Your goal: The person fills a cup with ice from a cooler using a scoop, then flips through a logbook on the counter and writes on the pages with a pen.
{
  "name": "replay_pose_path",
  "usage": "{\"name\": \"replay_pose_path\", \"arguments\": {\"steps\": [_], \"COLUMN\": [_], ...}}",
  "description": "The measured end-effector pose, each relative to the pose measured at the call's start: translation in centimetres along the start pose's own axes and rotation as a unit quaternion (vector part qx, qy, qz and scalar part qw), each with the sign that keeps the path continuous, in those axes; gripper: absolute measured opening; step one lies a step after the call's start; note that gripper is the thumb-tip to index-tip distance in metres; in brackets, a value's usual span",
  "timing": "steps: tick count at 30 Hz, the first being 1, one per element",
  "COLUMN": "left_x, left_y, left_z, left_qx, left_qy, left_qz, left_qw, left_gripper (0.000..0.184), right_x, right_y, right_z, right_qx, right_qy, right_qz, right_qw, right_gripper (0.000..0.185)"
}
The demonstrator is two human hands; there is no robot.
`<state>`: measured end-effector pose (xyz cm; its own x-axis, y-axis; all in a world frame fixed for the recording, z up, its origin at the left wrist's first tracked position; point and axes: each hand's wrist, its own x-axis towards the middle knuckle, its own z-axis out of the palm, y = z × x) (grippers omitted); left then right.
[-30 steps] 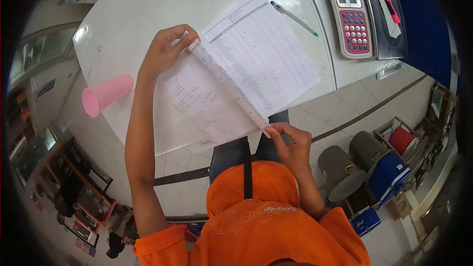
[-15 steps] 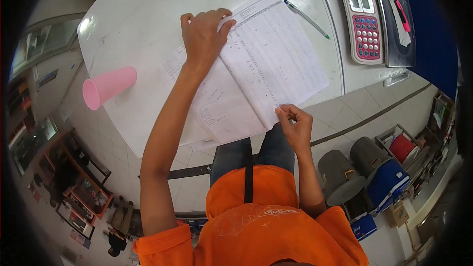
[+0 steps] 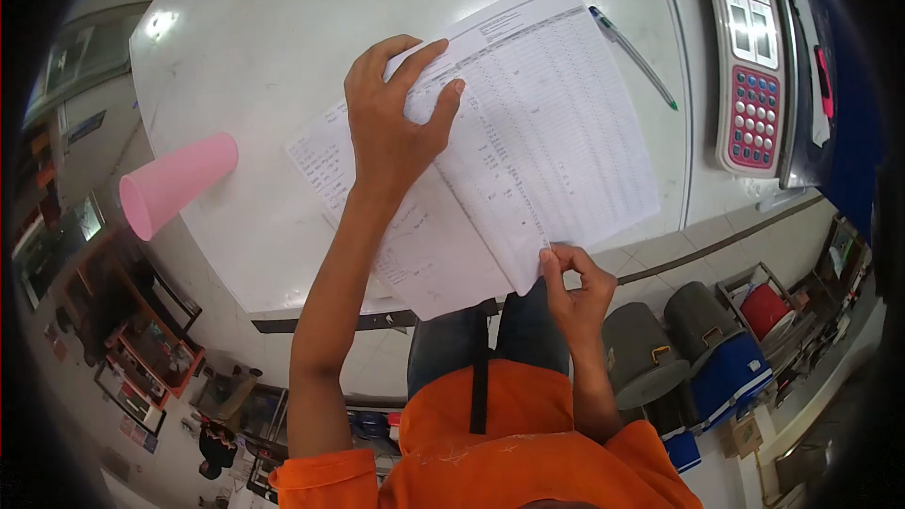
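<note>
Several papers lie in a stack on the white table; a printed sheet with table rows is on the right, overlapping a handwritten page at the left. My left hand rests over the top left of the papers, fingers spread and thumb apart. At the lower edge, my right hand pinches the paper's bottom corner between thumb and fingers. To the right of the sheet lies a pen with a green tip.
A pink cup lies on its side at the table's left edge. Beyond the pen sits a pink and white scale with a keypad, beside a pink marker. Lidded grey bins and a blue cooler box stand on the floor.
The view has shifted, so the table items sit elsewhere in it. My left hand's fingers have opened wider, while my right hand still pinches the paper's corner.
</note>
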<state>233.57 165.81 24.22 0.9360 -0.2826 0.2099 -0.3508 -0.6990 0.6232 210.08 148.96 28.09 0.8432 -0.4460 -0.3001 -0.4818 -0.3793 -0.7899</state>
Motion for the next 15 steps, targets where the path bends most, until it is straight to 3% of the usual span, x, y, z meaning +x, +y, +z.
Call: {"name": "replay_pose_path", "arguments": {"steps": [5, 10, 13, 15], "left_x": [-0.3, 0.2, 0.2, 0.2], "left_y": [0.3, 1.0, 0.8, 0.9], "left_z": [0.1, -1.7, -2.0, -1.9], "left_qx": [0.025, 0.068, 0.069, 0.067], "left_qy": [-0.005, -0.083, -0.104, -0.117], "left_qz": [-0.008, 0.060, 0.065, 0.056], "left_qw": [1.000, 0.992, 0.990, 0.989], "left_gripper": [0.041, 0.057, 0.066, 0.070], "right_x": [0.1, 1.0, 4.4, 8.7], "right_y": [0.0, -0.6, -1.3, -0.5], "right_z": [0.1, -0.6, -3.4, -5.4], "right_qx": [0.002, -0.016, -0.129, -0.178], "right_qy": [-0.002, -0.040, -0.049, 0.074], "right_qz": [0.011, 0.017, -0.065, -0.089], "right_qw": [1.000, 0.999, 0.988, 0.977], "right_gripper": [0.006, 0.010, 0.016, 0.024]}}
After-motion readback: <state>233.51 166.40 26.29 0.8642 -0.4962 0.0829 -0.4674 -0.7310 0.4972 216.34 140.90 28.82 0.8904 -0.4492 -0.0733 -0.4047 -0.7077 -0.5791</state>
